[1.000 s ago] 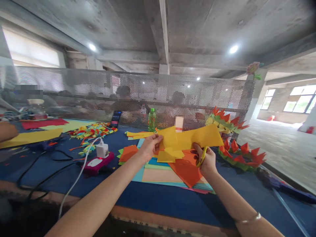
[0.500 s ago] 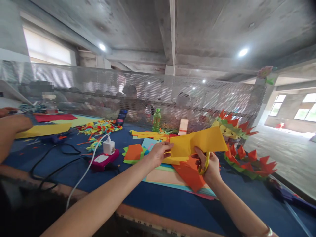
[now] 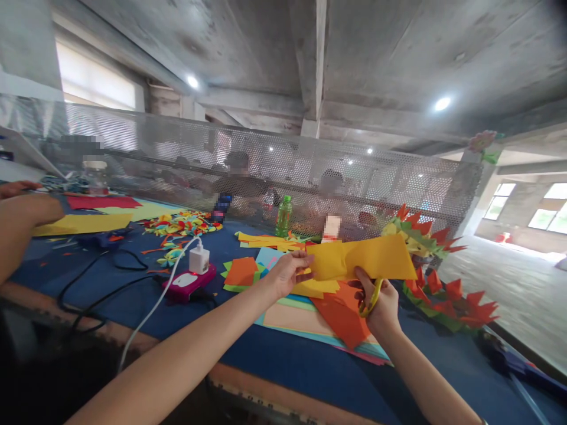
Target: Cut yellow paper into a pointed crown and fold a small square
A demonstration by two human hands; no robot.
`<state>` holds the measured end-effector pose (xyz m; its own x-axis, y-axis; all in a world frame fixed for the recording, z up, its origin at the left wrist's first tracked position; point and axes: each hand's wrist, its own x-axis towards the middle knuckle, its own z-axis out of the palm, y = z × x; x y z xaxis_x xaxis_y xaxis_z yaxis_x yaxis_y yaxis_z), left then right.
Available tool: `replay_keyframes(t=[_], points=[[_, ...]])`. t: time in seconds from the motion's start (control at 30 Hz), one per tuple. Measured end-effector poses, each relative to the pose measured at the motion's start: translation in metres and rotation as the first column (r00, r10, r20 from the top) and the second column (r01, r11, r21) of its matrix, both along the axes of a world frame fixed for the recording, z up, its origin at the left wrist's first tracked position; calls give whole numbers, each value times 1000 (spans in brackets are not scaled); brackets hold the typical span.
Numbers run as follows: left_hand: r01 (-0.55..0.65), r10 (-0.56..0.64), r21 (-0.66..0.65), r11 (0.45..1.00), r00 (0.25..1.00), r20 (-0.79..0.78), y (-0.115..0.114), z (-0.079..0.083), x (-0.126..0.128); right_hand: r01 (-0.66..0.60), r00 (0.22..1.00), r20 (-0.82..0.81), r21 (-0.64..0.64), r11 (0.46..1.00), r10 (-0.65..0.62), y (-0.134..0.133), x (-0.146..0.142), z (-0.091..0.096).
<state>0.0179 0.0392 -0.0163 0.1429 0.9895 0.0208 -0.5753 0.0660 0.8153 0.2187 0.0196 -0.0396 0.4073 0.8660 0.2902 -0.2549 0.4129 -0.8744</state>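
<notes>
My left hand (image 3: pixel 290 273) is closed on the left end of a yellow sheet (image 3: pixel 381 257), thumb and fingers pinching its edge. The material, felt or stiff paper, I cannot tell for sure. Under the sheet's middle, my right hand (image 3: pixel 381 304) grips its lower edge. Yellow-handled scissors (image 3: pixel 375 297) hang on that same hand; their blades are hidden. The sheet is raised and slightly bent above a pile of coloured sheets, with an orange sheet (image 3: pixel 341 319) and a peach sheet (image 3: pixel 292 321) on top.
A magenta power strip (image 3: pixel 190 282) with a white charger (image 3: pixel 199 260) and cables lies left. Behind are colourful scraps (image 3: pixel 186 224) and a green bottle (image 3: pixel 284 217). Red-and-green petal rings (image 3: pixel 460 301) and a glue gun (image 3: pixel 516 360) lie right. A co-worker's arm (image 3: pixel 26 224) is far left.
The view has shifted slightly. The yellow sheet's right end has moved a little to the right and down; both hands keep their hold.
</notes>
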Motion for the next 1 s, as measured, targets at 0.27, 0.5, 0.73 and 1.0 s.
replay_keyframes(t=[0.27,0.5,0.73,1.0], points=[[23,-22,8,1000,997,-74,-4,2,1,15,1000,6,-21,1000,-15,-3,-5,3],[-64,64,3,998,997,-54,-2,-2,6,-8,999,35,-62,998,10,-7,-9,6],[-60,61,-53,997,998,19,3,-5,8,-7,997,72,-68,998,12,-6,-7,3],[-41,49,-76,996,992,115,3,-5,11,-7,998,69,-73,997,12,-8,-9,2]])
